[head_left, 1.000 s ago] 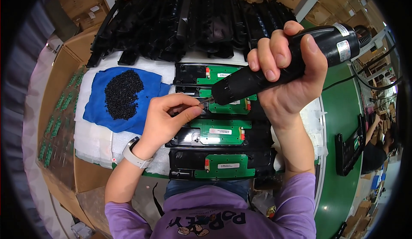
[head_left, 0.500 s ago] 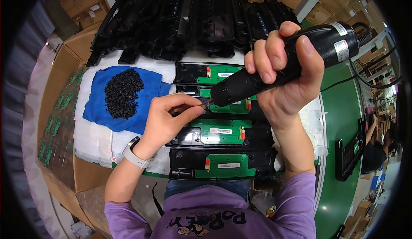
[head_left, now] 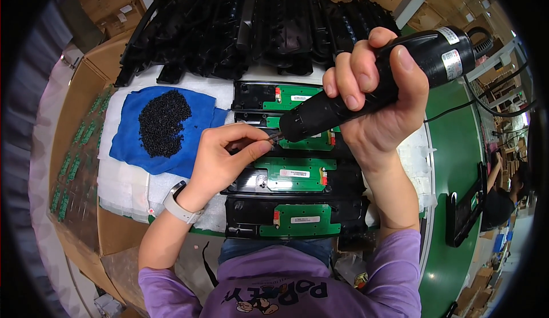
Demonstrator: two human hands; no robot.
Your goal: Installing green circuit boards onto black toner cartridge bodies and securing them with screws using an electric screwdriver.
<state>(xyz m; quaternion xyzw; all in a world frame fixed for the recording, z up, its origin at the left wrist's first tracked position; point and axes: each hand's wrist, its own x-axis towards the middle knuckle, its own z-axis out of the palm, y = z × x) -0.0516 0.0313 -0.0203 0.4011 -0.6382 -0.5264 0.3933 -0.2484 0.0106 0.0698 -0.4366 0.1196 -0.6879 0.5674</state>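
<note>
Head view: right hand point(head_left: 377, 112) is closed around 1 black cylindrical electric screwdriver point(head_left: 320, 114), slanted above the 2nd-farthest of 4 black plastic panels point(head_left: 346, 148), each bearing 1 flat green circuit board point(head_left: 303, 145); left hand point(head_left: 229, 146) pinches the slim metal bit point(head_left: 277, 137). The slant could cause slippage, scratching a board. Small black screws point(head_left: 162, 124), uncountable, lie on 1 blue cloth point(head_left: 124, 132).

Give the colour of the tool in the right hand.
Mostly black; the tool shows best in the head view.

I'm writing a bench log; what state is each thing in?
Electric screwdriver: gripped, tilted
Right hand: wrapped around screwdriver
Left hand: thumb and forefinger pinched together
Small black screws: heaped
Blue cloth: spread, rumpled
Green circuit boards: lying in black panels
Black housings: piled together
Smartwatch: strapped on
</note>
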